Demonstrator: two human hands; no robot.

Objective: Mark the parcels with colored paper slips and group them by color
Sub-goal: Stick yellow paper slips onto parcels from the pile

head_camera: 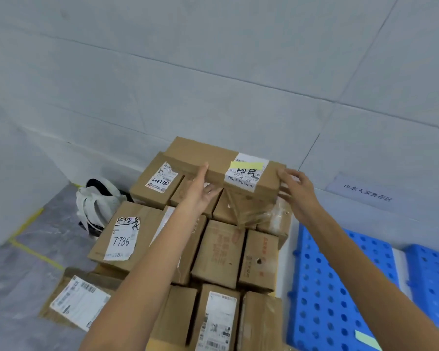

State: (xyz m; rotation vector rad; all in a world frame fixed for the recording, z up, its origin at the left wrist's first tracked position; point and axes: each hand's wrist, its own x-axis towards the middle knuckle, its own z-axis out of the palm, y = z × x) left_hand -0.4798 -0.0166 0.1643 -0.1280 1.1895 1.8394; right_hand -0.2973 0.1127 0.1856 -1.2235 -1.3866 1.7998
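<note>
Left hand [203, 191] was flat and open: thumb up against the near face of the long cardboard box [200, 154], straight fingers tucked beneath its lower edge, about a third of the way along from the left end. Right hand [297, 188] had bent fingers curled round the box's right end, gripping that corner. The box sat at the top of the parcel pile [221, 252], at its far side, close to the grey wall [213, 59]. Couldn't tell if it was resting on the cartons below or lifted just clear. Its long axis ran across the view, left end farther off, right end nearer and a bit lower. The broad face was up. The shipping label [243, 179] was at the right end, folded over the top edge onto the near face, with its print upside down to the wearer. A yellow slip [246, 165] was stuck across the label's top, so marking was done for this one. Progress judged early: no other carton in view showed a colored slip, e.g. the 7786 parcel [123, 236] was bare. The blue pallet [327, 287] to the right carried only a green slip [368, 339] near the bottom edge and no parcels that could be seen. Grouping was mostly left. A wall sign [368, 192] hung just past the right hand, and yellow floor tape [36, 252] ran at left.
</note>
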